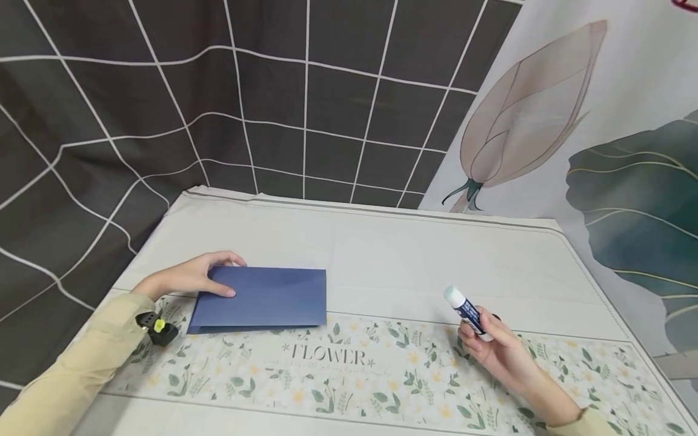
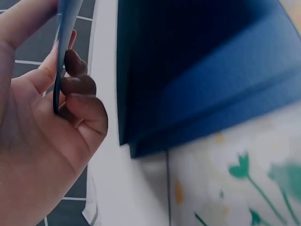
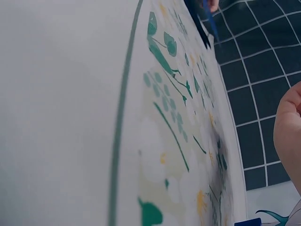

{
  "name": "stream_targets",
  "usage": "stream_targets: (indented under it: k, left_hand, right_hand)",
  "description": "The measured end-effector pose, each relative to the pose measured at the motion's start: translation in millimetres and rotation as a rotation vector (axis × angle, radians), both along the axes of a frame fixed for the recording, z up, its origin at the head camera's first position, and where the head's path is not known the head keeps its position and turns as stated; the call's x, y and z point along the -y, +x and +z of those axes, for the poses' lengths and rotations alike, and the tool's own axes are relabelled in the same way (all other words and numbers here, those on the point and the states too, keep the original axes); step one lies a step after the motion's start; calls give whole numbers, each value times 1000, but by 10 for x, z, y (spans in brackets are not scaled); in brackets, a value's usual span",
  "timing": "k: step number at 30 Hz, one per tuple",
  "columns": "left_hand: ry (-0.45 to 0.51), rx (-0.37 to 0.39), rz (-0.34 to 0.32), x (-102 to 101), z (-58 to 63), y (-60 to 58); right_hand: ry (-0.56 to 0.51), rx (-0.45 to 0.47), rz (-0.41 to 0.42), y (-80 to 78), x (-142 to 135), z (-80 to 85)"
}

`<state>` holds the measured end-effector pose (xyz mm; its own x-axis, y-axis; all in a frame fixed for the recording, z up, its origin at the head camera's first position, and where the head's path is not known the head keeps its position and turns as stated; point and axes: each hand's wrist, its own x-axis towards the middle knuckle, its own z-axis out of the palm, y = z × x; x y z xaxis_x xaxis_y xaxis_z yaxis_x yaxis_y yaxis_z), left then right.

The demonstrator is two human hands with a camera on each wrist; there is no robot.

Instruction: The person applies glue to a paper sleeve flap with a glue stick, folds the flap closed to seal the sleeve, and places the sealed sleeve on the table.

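Observation:
A folded dark blue paper or card (image 1: 267, 297) lies toward the left of the table, its layers parted along the near edge. My left hand (image 1: 191, 275) grips its left side, thumb over the top sheet. In the left wrist view a sheet edge runs between the thumb and the curled fingers (image 2: 87, 106), and more blue layers (image 2: 211, 89) spread to the right. On the right, my right hand (image 1: 507, 357) holds a glue stick (image 1: 468, 312) above the tablecloth, its pale tip pointing up and left. The right wrist view catches only part of that hand (image 3: 289, 136).
The pale tablecloth (image 1: 392, 260) carries a flowered band with the printed word FLOWER (image 1: 329, 356). Behind the table hang a dark gridded curtain (image 1: 338, 109) and, at right, a white one with a large printed bud (image 1: 523, 115). A black strap sits on the left wrist (image 1: 158, 327).

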<state>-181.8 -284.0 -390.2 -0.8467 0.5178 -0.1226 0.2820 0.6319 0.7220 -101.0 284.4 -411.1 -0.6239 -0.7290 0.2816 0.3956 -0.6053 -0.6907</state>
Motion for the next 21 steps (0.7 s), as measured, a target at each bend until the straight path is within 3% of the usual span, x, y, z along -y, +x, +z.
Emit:
stream_targets:
  k: [5, 9, 14, 18, 21]
  left_hand:
    - [-36, -52, -4, 39, -44, 42]
    - [-102, -172, -5, 49, -63, 86]
    - [-246, -317, 62, 21, -64, 129]
    - [-284, -406, 120, -126, -55, 134]
    - [-247, -467, 144, -379, -23, 139]
  right_hand:
    - [-8, 10, -15, 32, -2, -17]
    - [-20, 25, -24, 48, -4, -31]
    - [-13, 42, -43, 51, -4, -35]
    - [113, 33, -126, 55, 29, 11]
    - [202, -1, -178, 40, 108, 51]
